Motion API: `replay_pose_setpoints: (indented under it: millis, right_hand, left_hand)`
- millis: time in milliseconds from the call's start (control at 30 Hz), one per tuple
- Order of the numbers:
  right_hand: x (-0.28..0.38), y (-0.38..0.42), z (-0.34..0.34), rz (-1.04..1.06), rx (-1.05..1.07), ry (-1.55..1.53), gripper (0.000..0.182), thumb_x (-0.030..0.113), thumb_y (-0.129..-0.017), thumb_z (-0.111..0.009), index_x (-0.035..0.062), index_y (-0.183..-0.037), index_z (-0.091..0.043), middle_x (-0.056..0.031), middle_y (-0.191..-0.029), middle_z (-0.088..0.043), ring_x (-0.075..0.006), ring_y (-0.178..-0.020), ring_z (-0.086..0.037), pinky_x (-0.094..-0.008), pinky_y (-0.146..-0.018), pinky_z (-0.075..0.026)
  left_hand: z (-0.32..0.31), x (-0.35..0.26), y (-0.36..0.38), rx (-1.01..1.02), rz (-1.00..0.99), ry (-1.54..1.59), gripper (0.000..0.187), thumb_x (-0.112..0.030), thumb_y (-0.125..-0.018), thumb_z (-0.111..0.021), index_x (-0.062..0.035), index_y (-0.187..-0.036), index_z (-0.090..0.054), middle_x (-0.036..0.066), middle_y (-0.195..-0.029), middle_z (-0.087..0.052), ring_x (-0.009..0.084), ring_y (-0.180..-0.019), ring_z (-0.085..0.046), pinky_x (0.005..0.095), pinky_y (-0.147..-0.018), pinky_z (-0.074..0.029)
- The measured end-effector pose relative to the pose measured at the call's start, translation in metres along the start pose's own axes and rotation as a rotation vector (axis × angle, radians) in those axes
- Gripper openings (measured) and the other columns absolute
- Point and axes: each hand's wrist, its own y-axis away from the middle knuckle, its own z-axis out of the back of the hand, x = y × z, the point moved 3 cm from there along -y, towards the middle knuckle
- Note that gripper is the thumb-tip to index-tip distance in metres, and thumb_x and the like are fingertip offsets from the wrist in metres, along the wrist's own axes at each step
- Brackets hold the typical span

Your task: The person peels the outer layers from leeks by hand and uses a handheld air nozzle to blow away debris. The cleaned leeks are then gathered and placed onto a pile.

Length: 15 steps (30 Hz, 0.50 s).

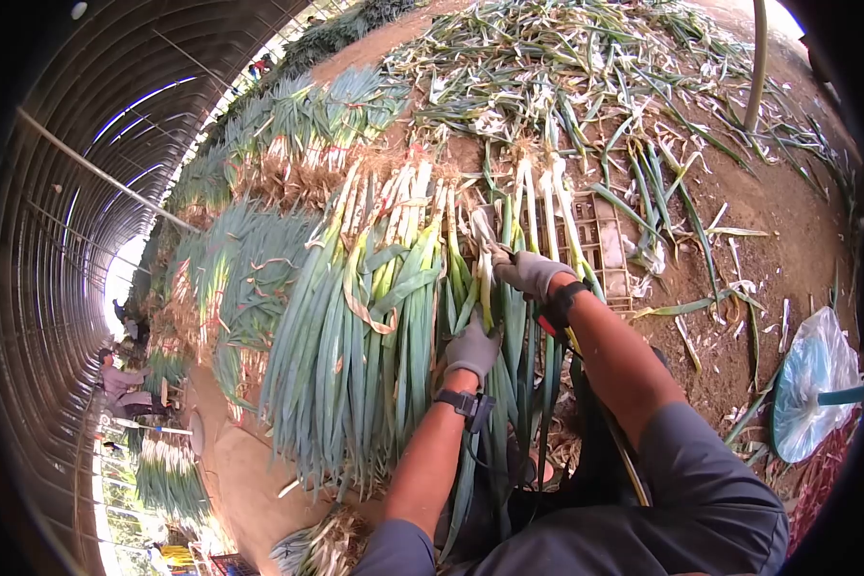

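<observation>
My left hand (472,348), in a grey glove, is closed around the lower, leafy part of a green onion (486,288). Higher up on the same stalk, my right hand (528,274), also gloved, has its fingers pinched at the pale shank, where a whitish strip of outer skin (482,230) shows. Exactly what the right fingers grip is partly hidden. To the left lies a broad row of green onions (355,317), roots away from me and leaves toward me. A few more stalks (531,206) rest just beyond my right hand on a slatted crate (612,245).
Tied onion bundles (240,259) cover the ground at left. Peeled leaves (547,58) are heaped at the back. A post (756,77) stands back right. A plastic-wrapped blue object (804,389) lies at right. Another person (120,377) is far left.
</observation>
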Motion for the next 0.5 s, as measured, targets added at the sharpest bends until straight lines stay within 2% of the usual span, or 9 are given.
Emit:
replay_pose_setpoints:
  millis: [67, 167, 233, 267, 333, 367, 400, 467, 500]
  right_hand:
    - [0.0, 0.014, 0.011, 0.019, -0.076, 0.0, 0.062, 0.06, -0.098, -0.036, 0.0256, -0.148, -0.05, -0.0183, -0.093, -0.072, -0.0276, -0.072, -0.07, -0.0393, -0.068, -0.056]
    - [-0.012, 0.032, 0.025, 0.108, -0.154, -0.185, 0.063, 0.059, -0.098, -0.048, 0.0042, -0.127, -0.061, -0.0146, -0.086, -0.068, -0.0217, -0.07, -0.066, -0.0374, -0.063, -0.053]
    - [-0.016, 0.056, 0.034, 0.092, -0.027, -0.433, 0.062, 0.057, -0.097, -0.056, -0.0036, -0.104, -0.062, -0.007, -0.078, -0.061, -0.0165, -0.062, -0.059, -0.0351, -0.055, -0.05]
    - [-0.022, 0.067, 0.04, 0.098, 0.055, -0.505, 0.056, 0.055, -0.099, -0.054, 0.0002, -0.107, -0.063, -0.0033, -0.076, -0.058, -0.0124, -0.057, -0.056, -0.03, -0.049, -0.046]
    - [-0.008, 0.111, 0.059, 0.176, 0.108, -0.646, 0.04, 0.044, -0.104, -0.051, 0.0058, -0.112, -0.06, -0.0013, -0.076, -0.057, -0.0091, -0.053, -0.052, -0.025, -0.045, -0.041]
    - [-0.005, 0.126, 0.069, 0.213, 0.077, -0.635, 0.04, 0.04, -0.106, -0.048, 0.0089, -0.129, -0.058, 0.0008, -0.074, -0.056, -0.0078, -0.05, -0.05, -0.0225, -0.044, -0.04]
    - [-0.037, 0.101, 0.069, 0.225, 0.117, -0.72, 0.05, 0.037, -0.105, -0.048, 0.0122, -0.149, -0.047, 0.0011, -0.086, -0.059, -0.0062, -0.057, -0.05, -0.0217, -0.046, -0.04]
    - [-0.028, 0.118, 0.077, 0.438, -0.04, -0.918, 0.053, 0.036, -0.105, -0.049, 0.0136, -0.153, -0.043, 0.0019, -0.103, -0.06, -0.0056, -0.066, -0.049, -0.0203, -0.049, -0.041]
    - [-0.071, 0.084, 0.082, 0.296, 0.019, -0.942, 0.046, 0.035, -0.104, -0.052, 0.0142, -0.145, -0.048, 0.0036, -0.116, -0.056, -0.0056, -0.073, -0.047, -0.0213, -0.051, -0.04]
  left_hand:
    - [0.002, 0.006, -0.004, -0.03, -0.068, 0.23, 0.062, -0.04, -0.094, -0.065, -0.0106, -0.146, -0.049, 0.019, -0.109, -0.073, 0.0305, -0.098, -0.072, 0.043, -0.083, -0.055]
    - [0.031, 0.006, -0.01, 0.001, -0.139, 0.797, 0.05, -0.019, -0.091, -0.072, -0.0079, -0.138, -0.06, 0.009, -0.106, -0.072, 0.013, -0.095, -0.067, 0.0299, -0.084, -0.053]
    - [0.053, -0.006, -0.023, -0.149, -0.252, 0.731, 0.061, -0.021, -0.092, -0.072, -0.0022, -0.146, -0.051, 0.013, -0.109, -0.071, 0.0181, -0.099, -0.067, 0.0339, -0.09, -0.054]
    - [0.064, -0.016, -0.032, -0.262, -0.307, 0.625, 0.064, -0.021, -0.092, -0.073, 0.0001, -0.148, -0.048, 0.014, -0.111, -0.071, 0.0188, -0.1, -0.067, 0.0348, -0.09, -0.054]
    - [0.101, -0.052, -0.038, -0.231, -0.258, 0.705, 0.068, -0.024, -0.093, -0.073, 0.0026, -0.149, -0.045, 0.016, -0.114, -0.071, 0.0208, -0.1, -0.067, 0.0353, -0.091, -0.053]
    - [0.11, -0.062, -0.052, -0.25, -0.376, 0.785, 0.067, -0.025, -0.094, -0.072, 0.0023, -0.149, -0.045, 0.017, -0.117, -0.071, 0.0221, -0.099, -0.068, 0.0347, -0.09, -0.053]
    - [0.123, -0.077, -0.059, -0.21, -0.35, 0.799, 0.059, -0.017, -0.097, -0.068, 0.0027, -0.149, -0.046, 0.012, -0.116, -0.069, 0.016, -0.1, -0.062, 0.0302, -0.093, -0.051]
    - [0.153, -0.131, -0.04, -0.195, -0.433, 0.841, 0.057, -0.014, -0.097, -0.067, 0.0007, -0.149, -0.047, 0.012, -0.116, -0.069, 0.0147, -0.098, -0.063, 0.0289, -0.09, -0.052]
    - [0.148, -0.145, -0.047, -0.145, -0.393, 0.924, 0.058, -0.013, -0.096, -0.068, 0.0001, -0.149, -0.048, 0.012, -0.118, -0.069, 0.0139, -0.097, -0.064, 0.0278, -0.087, -0.052]
